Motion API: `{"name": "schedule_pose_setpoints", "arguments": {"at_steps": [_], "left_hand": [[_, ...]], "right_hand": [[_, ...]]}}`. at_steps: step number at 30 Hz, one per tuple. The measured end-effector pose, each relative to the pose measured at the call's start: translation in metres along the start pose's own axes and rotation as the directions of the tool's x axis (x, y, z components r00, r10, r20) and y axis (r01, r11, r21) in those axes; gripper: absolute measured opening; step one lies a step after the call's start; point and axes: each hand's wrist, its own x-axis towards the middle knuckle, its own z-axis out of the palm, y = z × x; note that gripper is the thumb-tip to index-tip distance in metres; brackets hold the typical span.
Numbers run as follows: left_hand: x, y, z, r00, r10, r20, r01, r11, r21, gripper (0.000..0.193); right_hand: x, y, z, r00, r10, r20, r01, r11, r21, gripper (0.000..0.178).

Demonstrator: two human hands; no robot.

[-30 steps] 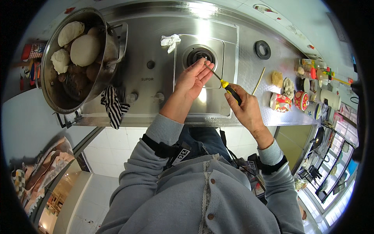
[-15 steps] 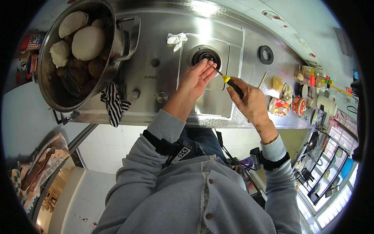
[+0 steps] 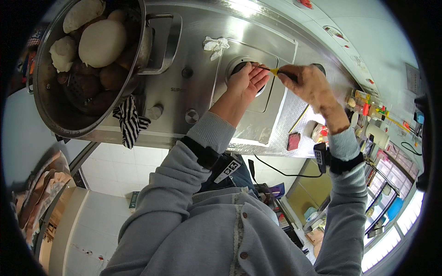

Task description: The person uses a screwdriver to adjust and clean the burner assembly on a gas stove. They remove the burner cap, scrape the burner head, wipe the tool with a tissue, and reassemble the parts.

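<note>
My left hand (image 3: 248,82) is held palm up over the gas burner (image 3: 234,66) of a steel hob (image 3: 258,119), its fingers stretched out. In my right hand (image 3: 312,87) is a screwdriver (image 3: 275,71) with a yellow and black handle, mostly covered by my fingers. Its thin shaft points left, nearly level, toward the thumb and fingertips of my left hand. Whether the tip touches them I cannot make out. Behind my right hand, a black ring (image 3: 319,68) lies on the counter, partly hidden. A crumpled white tissue (image 3: 215,46) lies left of the burner.
A large steel pot (image 3: 40,103) holding pale and brown rounded food stands at the left. A striped cloth (image 3: 130,123) hangs at the hob's front edge near two knobs. To the right are a thin stick (image 3: 299,118), a red pad (image 3: 293,141) and several jars and bottles.
My right hand has turned and moved up and right, so the screwdriver lies flatter. My left hand remains palm up over the burner. The whole view has shifted and tilted slightly.
</note>
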Motion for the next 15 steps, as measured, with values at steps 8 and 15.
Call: {"name": "schedule_pose_setpoints", "arguments": {"at_steps": [8,15], "left_hand": [[0.028,0.008,0.003,0.998,-0.043,-0.054,0.038,0.994,-0.099,0.034],[0.038,0.021,0.008,0.991,-0.082,-0.103,0.070,0.991,-0.114,0.035]], "right_hand": [[0.056,0.005,-0.015,0.976,-0.130,0.176,0.138,0.990,-0.032,0.031],[0.078,0.008,-0.013,0.965,-0.130,0.227,0.150,0.986,-0.074,0.037]]}}
